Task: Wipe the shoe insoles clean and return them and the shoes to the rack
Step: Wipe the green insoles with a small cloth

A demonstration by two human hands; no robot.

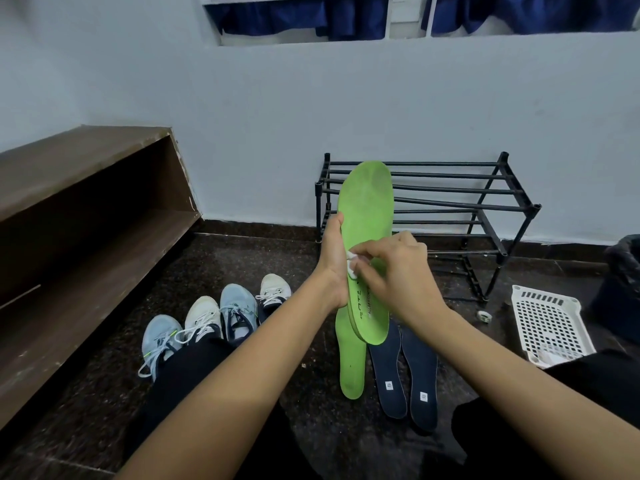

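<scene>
Left hand (pixel 332 261) clasped round insole (pixel 369 209) before rack (pixel 485 202), right hand (pixel 398 268) pinching wipe (pixel 351 263) on it; risks dropping insole through hard rubbing.

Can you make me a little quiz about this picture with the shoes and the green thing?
1. True or false: a shoe sits on the black rack.
2. The insole being wiped is: A green, B red, C white.
3. How many insoles lie on the floor?

Key
1. False. All the shoes in view stand on the floor.
2. A. The left hand holds it up and the right hand pinches a white wipe against it.
3. Three: one green insole and two dark blue insoles.
</scene>
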